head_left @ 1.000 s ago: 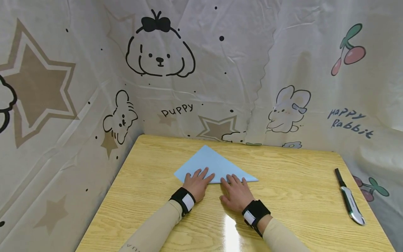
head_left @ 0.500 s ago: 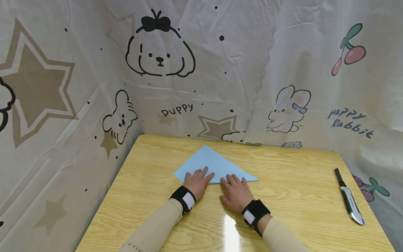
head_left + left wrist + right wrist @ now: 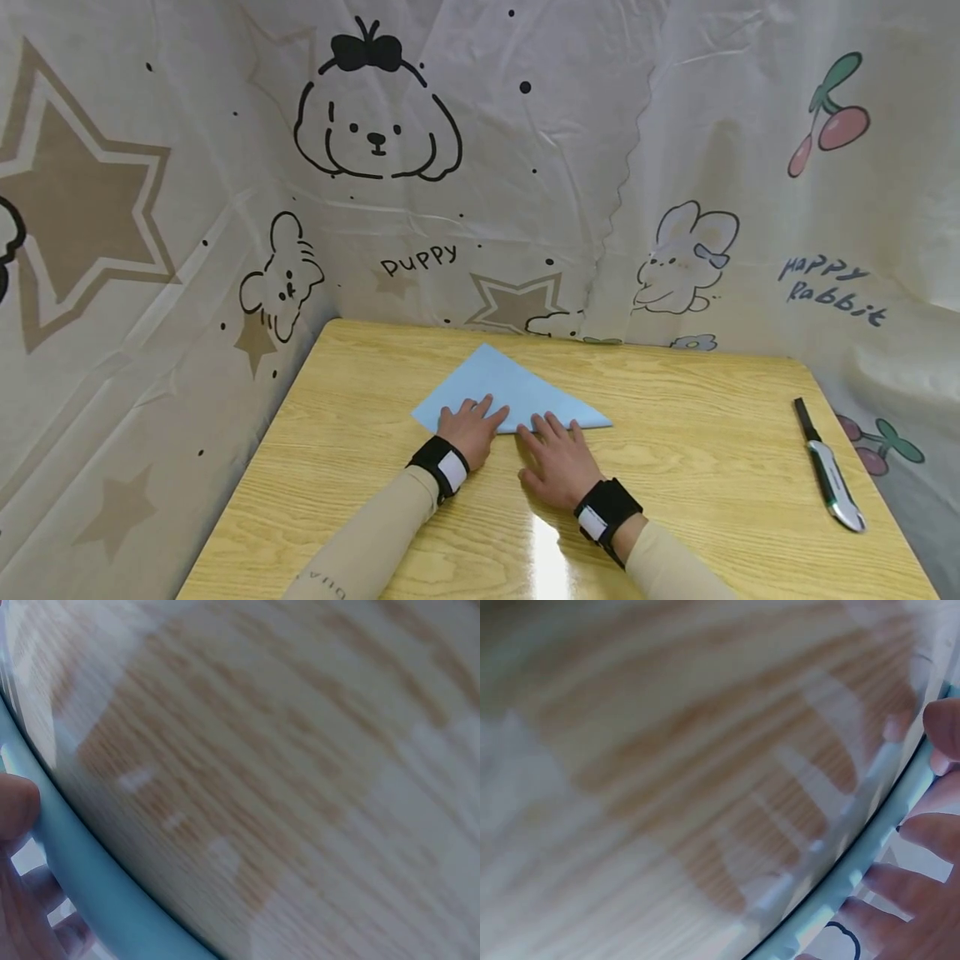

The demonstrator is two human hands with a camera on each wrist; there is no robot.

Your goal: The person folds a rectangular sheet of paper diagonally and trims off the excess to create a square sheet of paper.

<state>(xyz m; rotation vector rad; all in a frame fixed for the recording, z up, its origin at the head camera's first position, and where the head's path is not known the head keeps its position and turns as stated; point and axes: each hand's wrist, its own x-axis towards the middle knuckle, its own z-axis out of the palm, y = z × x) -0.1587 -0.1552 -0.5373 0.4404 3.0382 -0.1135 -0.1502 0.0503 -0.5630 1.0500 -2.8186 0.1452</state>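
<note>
Blue paper (image 3: 517, 383), roughly triangular, lies flat mid-table: peak near 12 o'clock, one corner at 8, long corner at 4. Left hand (image 3: 467, 437) sits at its 7 o'clock, palm down, fingers on the paper and spread apart. Right hand (image 3: 561, 460) between 4 and 5, palm down, fingers slightly apart, fingertips on the near edge; thumb off the paper, toward the left hand. Wrist views: blue edge curves past the fingers, from 10 down to 6 in the left one, from 2 down to 6 in the right one.

Black band on each wrist, left band (image 3: 441, 468), right band (image 3: 609, 515), white patch on both; cream sleeves (image 3: 367, 533) behind.

Wooden table (image 3: 712, 417) underneath, glare patch at 5. Cutter (image 3: 831, 475) well apart, just past 3, dark tip pointing toward 11. Printed cloth (image 3: 495, 200) behind: puppy drawing at 11, rabbit at 2, big star at 10.
</note>
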